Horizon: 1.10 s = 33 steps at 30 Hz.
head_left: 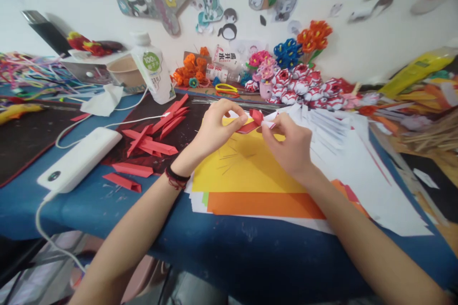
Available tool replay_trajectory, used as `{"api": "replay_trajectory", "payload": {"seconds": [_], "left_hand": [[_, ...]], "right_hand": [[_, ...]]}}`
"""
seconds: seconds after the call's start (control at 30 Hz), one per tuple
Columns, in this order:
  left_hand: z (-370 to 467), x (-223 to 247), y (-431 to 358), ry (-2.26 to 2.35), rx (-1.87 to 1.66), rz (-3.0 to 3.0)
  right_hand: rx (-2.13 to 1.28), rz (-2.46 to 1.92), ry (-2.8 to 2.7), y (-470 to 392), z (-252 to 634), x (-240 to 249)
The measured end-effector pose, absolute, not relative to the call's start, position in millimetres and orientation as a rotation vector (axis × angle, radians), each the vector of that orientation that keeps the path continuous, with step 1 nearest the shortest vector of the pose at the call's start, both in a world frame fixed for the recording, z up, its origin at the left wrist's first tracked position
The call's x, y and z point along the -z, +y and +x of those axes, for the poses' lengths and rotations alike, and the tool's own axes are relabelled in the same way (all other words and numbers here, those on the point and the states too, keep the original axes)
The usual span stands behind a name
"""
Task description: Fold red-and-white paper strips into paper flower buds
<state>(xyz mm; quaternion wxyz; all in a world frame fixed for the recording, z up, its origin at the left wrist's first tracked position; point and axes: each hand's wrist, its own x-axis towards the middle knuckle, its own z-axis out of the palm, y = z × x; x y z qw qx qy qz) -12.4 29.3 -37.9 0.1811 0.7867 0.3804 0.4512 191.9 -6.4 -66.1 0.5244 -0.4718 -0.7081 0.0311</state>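
Note:
Between my two hands is a small red and white folded paper piece (pixel 255 116), held just above a yellow paper sheet (pixel 229 171). My left hand (pixel 222 123) pinches its left end between thumb and fingertips. At the other end, the thumb and fingers of my right hand (pixel 289 140) close on its white part. The fingers hide some of the folds. Off to the left of my left forearm lie several folded red paper strips (pixel 153 145), some crossing each other. Under the yellow sheet sticks out an orange sheet (pixel 265 205).
White paper strips and sheets (pixel 343 152) spread to the right. A white power bank (pixel 80 159) with a cable rests at left, near a white bottle (pixel 153 69). Red-and-white paper flowers (pixel 304 83) and orange flowers (pixel 191 67) line the wall. Thin wires (pixel 214 101) lie behind my hands.

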Motion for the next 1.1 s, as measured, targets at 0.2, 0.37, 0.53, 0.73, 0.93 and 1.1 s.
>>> {"api": "replay_trajectory", "payload": {"seconds": [0.2, 0.37, 0.53, 0.73, 0.93, 1.1], "left_hand": [[-11, 29, 23, 0.869, -1.246, 2.252], [2, 41, 19, 0.976, -1.42, 2.415], [4, 42, 15, 1.146, -1.387, 2.463], [3, 43, 16, 1.089, -1.383, 2.487], [3, 43, 14, 1.088, -1.3, 2.581], [3, 43, 13, 1.082, -1.27, 2.644]], "right_hand": [[-0.864, -1.047, -1.18, 4, 196, 57], [-1.126, -1.041, -1.106, 4, 194, 52], [-1.218, -1.09, -1.218, 3, 194, 53], [-0.784, -1.196, -1.454, 5, 199, 61], [-0.065, -1.026, -1.763, 2, 206, 51], [0.07, -0.932, -1.874, 0, 204, 49]]}}
